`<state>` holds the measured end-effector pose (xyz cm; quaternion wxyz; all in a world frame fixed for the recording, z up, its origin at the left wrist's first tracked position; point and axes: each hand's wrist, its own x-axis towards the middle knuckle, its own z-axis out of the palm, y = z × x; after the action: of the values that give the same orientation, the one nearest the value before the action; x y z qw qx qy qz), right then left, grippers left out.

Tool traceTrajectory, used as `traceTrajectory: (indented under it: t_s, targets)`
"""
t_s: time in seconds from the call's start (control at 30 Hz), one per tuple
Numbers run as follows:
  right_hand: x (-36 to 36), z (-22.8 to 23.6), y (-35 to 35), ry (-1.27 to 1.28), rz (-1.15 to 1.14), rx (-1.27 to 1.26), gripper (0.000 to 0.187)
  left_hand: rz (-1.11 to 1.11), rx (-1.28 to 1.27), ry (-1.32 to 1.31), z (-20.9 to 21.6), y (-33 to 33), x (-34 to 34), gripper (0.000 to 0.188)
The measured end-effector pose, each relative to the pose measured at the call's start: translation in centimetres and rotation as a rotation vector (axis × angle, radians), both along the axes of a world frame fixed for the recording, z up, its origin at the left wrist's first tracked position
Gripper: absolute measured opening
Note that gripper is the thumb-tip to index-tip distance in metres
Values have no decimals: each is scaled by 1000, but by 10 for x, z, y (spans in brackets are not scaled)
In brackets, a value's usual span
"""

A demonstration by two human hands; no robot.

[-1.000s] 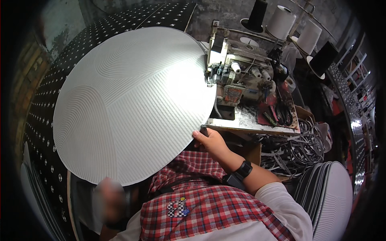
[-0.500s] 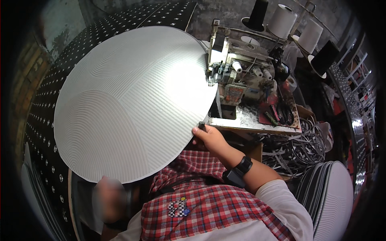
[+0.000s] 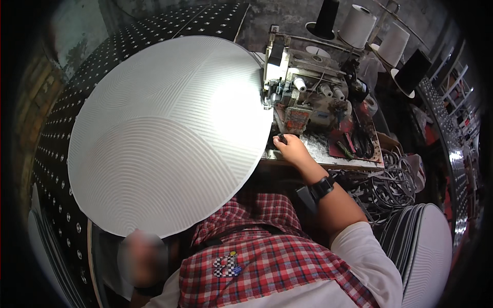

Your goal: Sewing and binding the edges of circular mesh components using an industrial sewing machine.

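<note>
A large round grey-white mat with ribbed, arching lines lies in front of me, and its right edge runs in at the stitching head of an overlock sewing machine. A bright lamp spot falls on the mat beside the needle area. My left hand is at the mat's near left edge; it is blurred, so its grip cannot be made out. Off the mat, by the machine's front, my right hand is closed on a small black thing whose kind is not clear.
A black table dotted with shiny studs extends left and behind the mat. Cones of white thread and black thread stand behind the machine. Tangled grey strips lie to the right, above a stack of round mats.
The mat has turned counterclockwise, its near edge shifting right. My right hand has left the mat's edge and moved forward and right toward the machine. My left hand stays near the same place.
</note>
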<state>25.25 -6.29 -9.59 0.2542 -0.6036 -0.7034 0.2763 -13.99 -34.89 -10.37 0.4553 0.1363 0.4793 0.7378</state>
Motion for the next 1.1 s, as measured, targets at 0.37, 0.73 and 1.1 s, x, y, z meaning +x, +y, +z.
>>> traceTrajectory:
  t_s: [0.37, 0.73, 1.1]
  targets:
    - [-5, 13, -18, 227, 214, 144, 25, 213, 35, -107, 24, 7, -6, 37]
    - [-28, -11, 14, 44, 24, -103, 37, -181, -47, 150, 1, 7, 24, 35]
    - [38, 52, -69, -14, 326, 225, 12, 47, -29, 58, -6, 0, -2, 41]
